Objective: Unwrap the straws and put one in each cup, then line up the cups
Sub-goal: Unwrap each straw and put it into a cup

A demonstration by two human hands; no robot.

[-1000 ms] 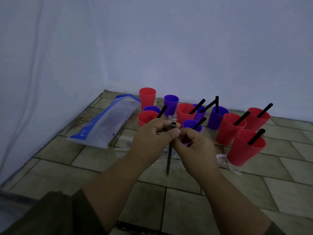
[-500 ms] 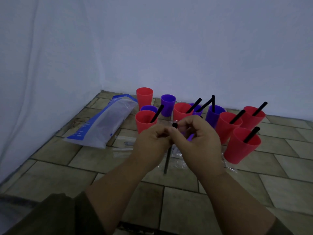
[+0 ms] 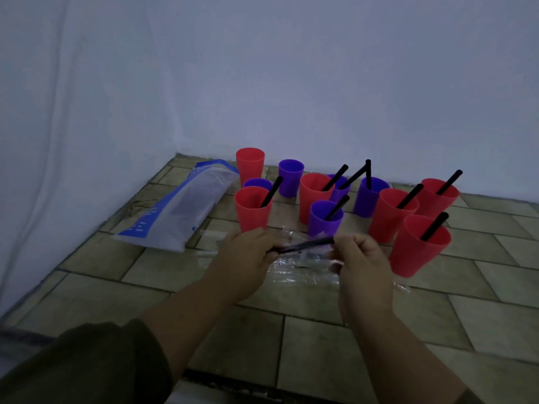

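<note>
A black straw (image 3: 306, 245) lies almost level between my hands, with clear wrapper around its left part. My left hand (image 3: 248, 258) grips the straw's left end and the wrapper. My right hand (image 3: 360, 259) pinches the straw's right end. Behind them stand several red and purple cups. The near left red cup (image 3: 253, 209), the front purple cup (image 3: 325, 218) and the right red cups (image 3: 418, 246) each hold a black straw. The far red cup (image 3: 250, 164) and the purple cup beside it (image 3: 290, 177) show no straw.
A blue and clear plastic bag (image 3: 178, 212) lies on the tiled floor at the left. Crumpled clear wrappers (image 3: 303, 272) lie under my hands. White cloth walls close in at the left and the back.
The straw has swung from upright to nearly level. My hands have moved apart along it, the right hand going right.
</note>
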